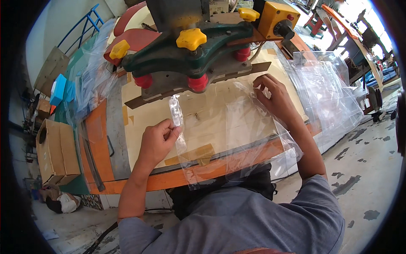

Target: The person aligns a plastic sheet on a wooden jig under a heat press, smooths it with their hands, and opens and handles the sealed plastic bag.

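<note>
A clear plastic sheet [249, 122] lies over the tan work surface [207, 110] and hangs past its front edge. My left hand [158, 142] pinches the sheet's left edge between thumb and fingers. Near the sheet's upper right edge is my right hand [272, 93], its fingers curled; the plastic runs beneath them, but the grip is hard to make out. Just beyond both hands stands a dark green press head [190, 57] with yellow star knobs [191, 39] and red spacers [197, 82]. Its long metal bar [203, 84] spans above the sheet's far edge.
More clear plastic sheets [327, 91] are heaped at the right, others [95, 72] at the left. A yellow control box [278, 20] with a black knob sits at the upper right. Cardboard boxes [55, 152] stand at the left. Another person [327, 15] is far off at upper right.
</note>
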Demonstrator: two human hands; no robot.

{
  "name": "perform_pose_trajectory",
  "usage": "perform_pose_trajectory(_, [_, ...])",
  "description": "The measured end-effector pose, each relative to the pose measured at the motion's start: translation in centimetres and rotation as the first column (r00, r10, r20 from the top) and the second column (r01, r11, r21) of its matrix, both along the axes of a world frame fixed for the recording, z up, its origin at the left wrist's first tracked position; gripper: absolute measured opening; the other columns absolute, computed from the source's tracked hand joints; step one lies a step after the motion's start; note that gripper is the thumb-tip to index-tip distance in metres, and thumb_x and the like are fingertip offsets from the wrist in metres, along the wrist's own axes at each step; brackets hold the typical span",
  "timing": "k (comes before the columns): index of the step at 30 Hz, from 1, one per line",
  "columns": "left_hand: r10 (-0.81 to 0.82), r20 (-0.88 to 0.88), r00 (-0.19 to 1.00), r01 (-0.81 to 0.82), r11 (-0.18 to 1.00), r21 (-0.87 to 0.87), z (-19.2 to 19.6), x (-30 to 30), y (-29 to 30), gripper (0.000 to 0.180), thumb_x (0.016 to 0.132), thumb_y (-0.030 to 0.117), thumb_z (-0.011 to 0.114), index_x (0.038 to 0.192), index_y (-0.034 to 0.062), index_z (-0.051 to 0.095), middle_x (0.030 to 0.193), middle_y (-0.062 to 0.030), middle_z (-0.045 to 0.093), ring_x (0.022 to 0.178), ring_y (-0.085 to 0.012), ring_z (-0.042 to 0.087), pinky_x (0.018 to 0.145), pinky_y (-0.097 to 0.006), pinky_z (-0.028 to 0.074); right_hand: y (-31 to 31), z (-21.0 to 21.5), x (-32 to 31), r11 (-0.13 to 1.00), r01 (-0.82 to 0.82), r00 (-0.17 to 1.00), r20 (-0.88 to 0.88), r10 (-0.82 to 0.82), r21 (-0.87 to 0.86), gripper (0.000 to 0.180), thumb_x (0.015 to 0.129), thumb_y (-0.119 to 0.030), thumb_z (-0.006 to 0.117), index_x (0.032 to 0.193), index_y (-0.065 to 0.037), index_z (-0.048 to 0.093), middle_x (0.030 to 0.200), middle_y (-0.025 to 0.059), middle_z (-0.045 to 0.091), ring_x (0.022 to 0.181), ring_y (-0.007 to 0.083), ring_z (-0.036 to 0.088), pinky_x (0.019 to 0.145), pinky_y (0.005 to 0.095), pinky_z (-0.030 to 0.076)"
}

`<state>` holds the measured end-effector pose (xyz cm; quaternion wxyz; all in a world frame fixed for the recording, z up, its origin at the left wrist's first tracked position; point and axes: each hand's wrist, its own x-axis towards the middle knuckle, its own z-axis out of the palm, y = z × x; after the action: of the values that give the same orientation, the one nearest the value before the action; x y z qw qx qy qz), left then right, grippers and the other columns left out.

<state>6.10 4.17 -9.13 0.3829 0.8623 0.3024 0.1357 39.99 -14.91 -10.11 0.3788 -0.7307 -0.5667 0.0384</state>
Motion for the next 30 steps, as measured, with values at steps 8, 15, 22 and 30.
perform_pose_trajectory(8, [-0.023, 0.008, 1.0, 0.022, 0.997, 0.08, -0.2, -0.1, 0.1, 0.028, 0.098, 0.023, 0.073, 0.085, 0.0001, 0.062, 0.056, -0.0108, 0.057, 0.046, -0.0204, 0.048, 0.05, -0.036, 0.039, -0.1, 0.4, -0.4, 0.999, -0.035, 0.998, 0.048, 0.034, 0.002, 0.016, 0.091, -0.005, 0.072, 0.105, -0.005, 0.066, 0.101, 0.0111, 0.068, 0.097, 0.0295, 0.066, 0.085, 0.0402, 0.054])
perform_pose_trajectory(15, [-0.032, 0.03, 0.999, 0.029, 0.995, 0.096, -0.3, -0.2, 0.0, 0.03, 0.099, 0.016, 0.071, 0.079, -0.0032, 0.059, 0.056, -0.004, 0.043, 0.054, -0.0091, 0.034, 0.05, -0.032, 0.031, 0.0, 1.2, -0.8, 0.999, -0.036, 0.999, 0.005, 0.036, 0.024, 0.032, 0.088, 0.001, 0.07, 0.12, -0.005, 0.07, 0.098, 0.0096, 0.066, 0.094, 0.0259, 0.067, 0.084, 0.0385, 0.055])
perform_pose_trajectory(22, [-0.023, -0.049, 0.999, 0.029, 0.99, 0.137, -0.1, -0.2, 0.3, 0.031, 0.096, 0.024, 0.073, 0.078, 0.0005, 0.064, 0.061, -0.0153, 0.061, 0.05, -0.031, 0.058, 0.054, -0.038, 0.045, -0.1, 0.7, -0.6, 0.993, -0.108, 0.994, 0.033, 0.106, 0.042, 0.025, 0.087, 0.002, 0.07, 0.111, -0.005, 0.074, 0.097, 0.0103, 0.062, 0.092, 0.0258, 0.065, 0.082, 0.0378, 0.054])
perform_pose_trajectory(30, [-0.066, -0.013, 0.998, 0.067, 0.992, 0.11, 0.0, -0.4, 0.2, 0.033, 0.097, 0.019, 0.072, 0.077, -0.0046, 0.061, 0.055, -0.0108, 0.046, 0.051, -0.0143, 0.036, 0.051, -0.035, 0.033, -0.5, 1.0, -0.4, 0.974, -0.176, 0.984, 0.037, 0.172, 0.142, 0.023, 0.081, 0.006, 0.067, 0.103, -0.003, 0.071, 0.097, 0.01, 0.065, 0.089, 0.0261, 0.066, 0.077, 0.0383, 0.054])
